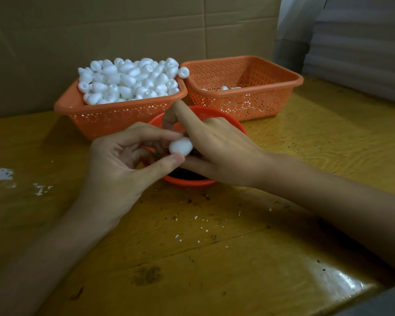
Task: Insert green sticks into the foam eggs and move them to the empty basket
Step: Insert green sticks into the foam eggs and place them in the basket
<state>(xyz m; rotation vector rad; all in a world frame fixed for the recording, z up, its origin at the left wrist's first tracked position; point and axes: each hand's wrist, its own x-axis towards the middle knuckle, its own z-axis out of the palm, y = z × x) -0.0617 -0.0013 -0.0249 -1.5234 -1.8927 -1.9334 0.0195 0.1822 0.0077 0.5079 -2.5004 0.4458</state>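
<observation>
A white foam egg (180, 145) is pinched between the thumb and fingers of my left hand (123, 160), just above a round red bowl (192, 182) holding dark green sticks. My right hand (214, 147) touches the egg's right end, its fingers curled; any stick in it is hidden. Behind on the left, an orange basket (114, 115) is heaped with white foam eggs (130, 80). To the right stands a second orange basket (255, 96) with only a few eggs (224, 88) at its bottom.
The baskets and bowl rest on a yellow wooden table (214, 247) scattered with white foam crumbs and dark specks. A cardboard wall (123, 30) stands close behind the baskets. Pale stacked material (363, 53) rises at the right.
</observation>
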